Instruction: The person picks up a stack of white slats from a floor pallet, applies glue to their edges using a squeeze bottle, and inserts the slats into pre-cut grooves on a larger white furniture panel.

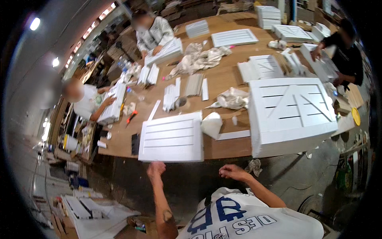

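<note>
A white slatted panel point(171, 137) with dark grooves lies at the table's front edge. My left hand point(156, 169) is just below the panel's near left edge, its fingers curled and slightly blurred; whether it touches the edge I cannot tell. To the right, my right hand point(232, 172) hangs in the air in front of the table, fingers loosely bent, with no object visible in it. A white cone-like wad point(212, 125) sits against the panel's right side. Farther right rises a tall stack of white panels point(293, 107), diagonal strips on its top.
The wooden table point(167, 105) carries white strips, crumpled cloths point(199, 59) and an orange-handled tool point(131, 117). A dark block point(135, 143) lies left of the panel. Other people work with white pieces at the left, the far side and the right. A rag point(254, 167) lies beyond my right hand.
</note>
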The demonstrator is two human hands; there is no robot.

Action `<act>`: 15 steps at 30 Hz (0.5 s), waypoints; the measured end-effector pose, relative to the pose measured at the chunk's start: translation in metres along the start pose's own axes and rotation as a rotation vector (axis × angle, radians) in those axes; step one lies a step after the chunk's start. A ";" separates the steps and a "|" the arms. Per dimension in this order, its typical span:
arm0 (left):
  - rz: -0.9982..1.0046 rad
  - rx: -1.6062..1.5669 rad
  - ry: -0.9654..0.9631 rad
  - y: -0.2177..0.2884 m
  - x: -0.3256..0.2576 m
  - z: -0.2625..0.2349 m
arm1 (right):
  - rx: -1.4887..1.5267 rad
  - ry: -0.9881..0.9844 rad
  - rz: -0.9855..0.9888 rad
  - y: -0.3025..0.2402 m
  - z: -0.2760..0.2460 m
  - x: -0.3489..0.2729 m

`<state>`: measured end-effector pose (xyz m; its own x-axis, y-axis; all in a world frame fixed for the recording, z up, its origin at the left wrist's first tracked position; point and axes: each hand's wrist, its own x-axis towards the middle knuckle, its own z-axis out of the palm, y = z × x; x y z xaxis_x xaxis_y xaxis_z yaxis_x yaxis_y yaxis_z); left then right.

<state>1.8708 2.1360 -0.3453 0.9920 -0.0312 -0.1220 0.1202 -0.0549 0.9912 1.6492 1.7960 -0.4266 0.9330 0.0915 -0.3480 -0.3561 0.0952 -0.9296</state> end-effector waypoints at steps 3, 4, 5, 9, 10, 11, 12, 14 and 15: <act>0.024 -0.096 0.226 0.021 0.086 -0.038 | 0.027 0.243 -0.039 -0.007 0.014 0.030; 0.048 0.018 0.219 0.020 0.117 -0.064 | -0.067 0.349 -0.074 -0.010 0.022 0.046; 0.026 0.110 0.199 0.016 0.139 -0.070 | -0.055 0.395 -0.072 -0.017 0.026 0.058; 0.061 0.717 0.115 -0.005 0.234 -0.121 | -0.119 0.637 -0.080 -0.050 0.061 0.120; 0.028 0.659 0.014 -0.010 0.246 -0.110 | -0.169 0.753 -0.063 -0.047 0.058 0.132; -0.007 0.596 -0.081 -0.015 0.258 -0.105 | -0.202 0.836 -0.062 -0.042 0.060 0.147; -0.040 0.535 -0.176 -0.018 0.270 -0.099 | -0.159 0.884 -0.032 -0.036 0.064 0.157; -0.187 0.312 -0.316 -0.053 0.284 -0.129 | -0.073 0.954 0.031 -0.055 0.096 0.175; -0.254 0.246 -0.327 -0.062 0.283 -0.127 | -0.045 0.815 0.131 -0.070 0.097 0.172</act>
<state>2.1488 2.2577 -0.4352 0.8639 -0.2966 -0.4071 0.3054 -0.3344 0.8916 1.8298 1.9013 -0.4098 0.6354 -0.6500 -0.4168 -0.4782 0.0926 -0.8734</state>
